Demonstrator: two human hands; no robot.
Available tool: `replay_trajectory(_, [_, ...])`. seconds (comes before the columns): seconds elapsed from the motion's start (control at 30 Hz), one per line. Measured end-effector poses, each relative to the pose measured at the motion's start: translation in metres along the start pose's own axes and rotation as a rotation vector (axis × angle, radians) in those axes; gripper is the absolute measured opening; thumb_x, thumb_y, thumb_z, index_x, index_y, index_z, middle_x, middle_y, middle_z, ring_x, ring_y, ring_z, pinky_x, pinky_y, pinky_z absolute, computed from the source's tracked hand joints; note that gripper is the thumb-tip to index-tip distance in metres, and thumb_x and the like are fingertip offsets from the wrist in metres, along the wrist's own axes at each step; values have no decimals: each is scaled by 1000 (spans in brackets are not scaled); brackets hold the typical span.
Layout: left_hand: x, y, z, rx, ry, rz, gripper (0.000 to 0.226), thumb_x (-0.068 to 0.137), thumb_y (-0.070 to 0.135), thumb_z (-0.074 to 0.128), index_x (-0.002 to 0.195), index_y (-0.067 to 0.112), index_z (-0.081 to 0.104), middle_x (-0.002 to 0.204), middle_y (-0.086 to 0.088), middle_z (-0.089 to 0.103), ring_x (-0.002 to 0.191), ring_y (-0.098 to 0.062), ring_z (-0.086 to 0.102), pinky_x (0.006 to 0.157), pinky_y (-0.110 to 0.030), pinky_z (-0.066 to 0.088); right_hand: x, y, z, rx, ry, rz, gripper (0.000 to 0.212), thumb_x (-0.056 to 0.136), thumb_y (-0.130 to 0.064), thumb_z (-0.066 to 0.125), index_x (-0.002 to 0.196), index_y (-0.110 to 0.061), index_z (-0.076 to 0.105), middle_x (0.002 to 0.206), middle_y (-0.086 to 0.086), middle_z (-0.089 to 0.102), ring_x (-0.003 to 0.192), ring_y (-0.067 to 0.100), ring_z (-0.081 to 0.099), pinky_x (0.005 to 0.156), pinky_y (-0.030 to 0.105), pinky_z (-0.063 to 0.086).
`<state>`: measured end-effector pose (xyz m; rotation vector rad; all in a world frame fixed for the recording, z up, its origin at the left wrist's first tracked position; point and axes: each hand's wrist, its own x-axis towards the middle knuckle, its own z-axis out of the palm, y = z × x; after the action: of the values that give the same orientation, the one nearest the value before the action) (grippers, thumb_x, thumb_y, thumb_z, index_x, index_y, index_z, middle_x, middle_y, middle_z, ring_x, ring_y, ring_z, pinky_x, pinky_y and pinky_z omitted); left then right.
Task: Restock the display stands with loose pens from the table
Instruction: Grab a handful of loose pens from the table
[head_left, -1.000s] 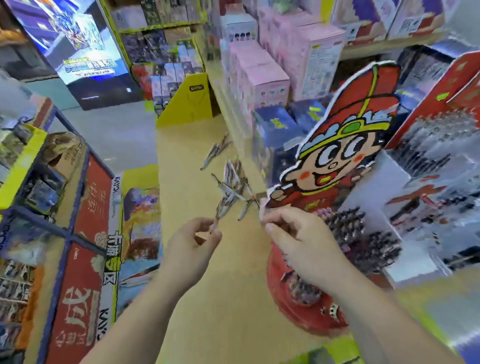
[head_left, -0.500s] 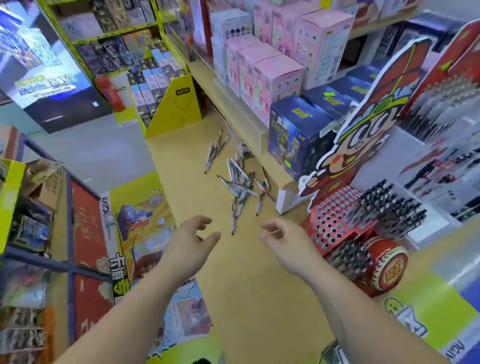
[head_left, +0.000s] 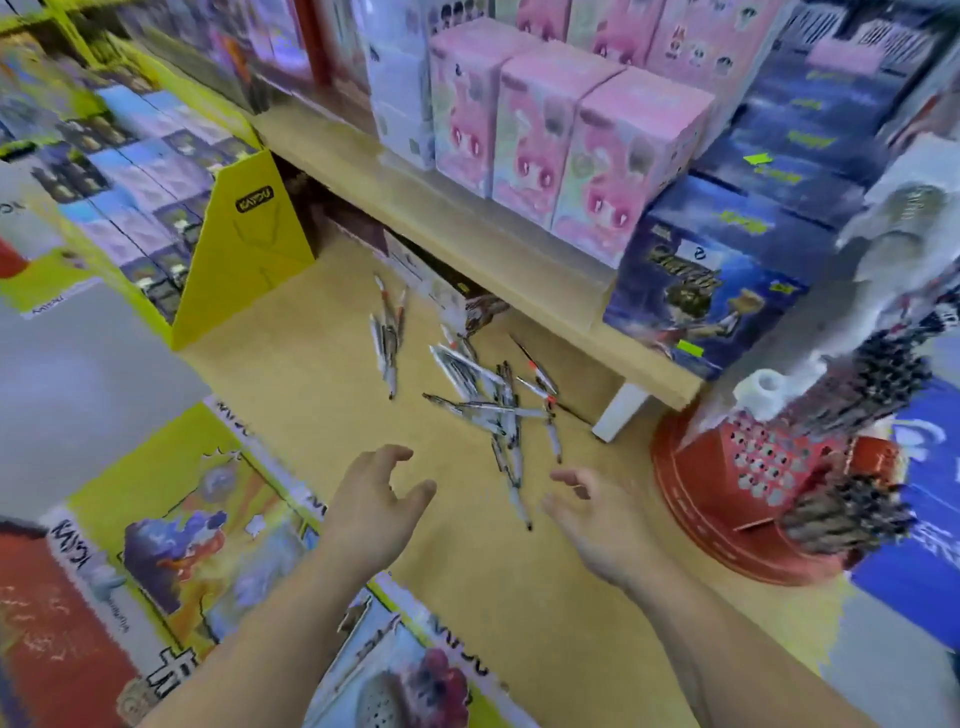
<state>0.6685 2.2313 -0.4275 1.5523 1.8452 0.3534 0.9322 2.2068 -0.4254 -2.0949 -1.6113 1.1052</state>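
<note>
Over the tabletop (head_left: 291, 364), left grip (head_left: 371, 514) and right grip (head_left: 597, 525) hover empty and loosely open just short of the loose pens (head_left: 493, 410), a pick-up step likely needing a pinch round several barrels

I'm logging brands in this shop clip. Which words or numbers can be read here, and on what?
"KAYOU": black label on the yellow cardboard divider panel.
"2", as far as it shows: white round sticker on the dark blue picture box.
Too blurred to read: print on the pink cartoon boxes, the yellow poster's white border, the loose pens on the table, the red perforated pen stand.
</note>
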Motion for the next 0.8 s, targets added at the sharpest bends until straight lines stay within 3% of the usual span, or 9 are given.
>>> replay_trajectory(0.17, [43, -25, -42, 117, -59, 108, 55, 94, 46, 65, 142, 26, 48, 139, -7, 48, 107, -27, 59, 90, -37, 47, 4, -36, 36, -48, 46, 34, 42, 98, -44, 62, 135, -26, 59, 137, -3, 52, 131, 16, 47, 93, 24, 35])
replay_trajectory(0.4, [122, -32, -55, 295, -52, 189, 67, 90, 47, 68, 148, 22, 44, 150, -12, 41, 132, -35, 46, 108, -41, 38, 67, -43, 50, -94, 144, 16, 51, 99, -52, 55, 142, -25, 52, 147, 0, 49, 138, 23, 41, 107, 36, 40])
replay_trajectory(0.63, [215, -32, -60, 457, -30, 251, 71, 93, 55, 60, 153, 27, 34, 164, -13, 20, 147, -38, 28, 117, -47, 30, 149, -29, 53, -263, 140, 40, 62, 103, -55, 43, 156, -24, 34, 166, 6, 25, 153, 28, 20, 119, 43, 28])
replay_trajectory(0.8, [289, -29, -54, 612, -99, 380, 66, 98, 58, 49, 156, 39, 25, 170, -5, 5, 150, -39, 22, 118, -51, 29, 195, -9, 62, -343, 169, 142, 69, 100, -67, 28, 161, -35, 19, 170, 4, 12, 157, 31, 6, 123, 53, 22])
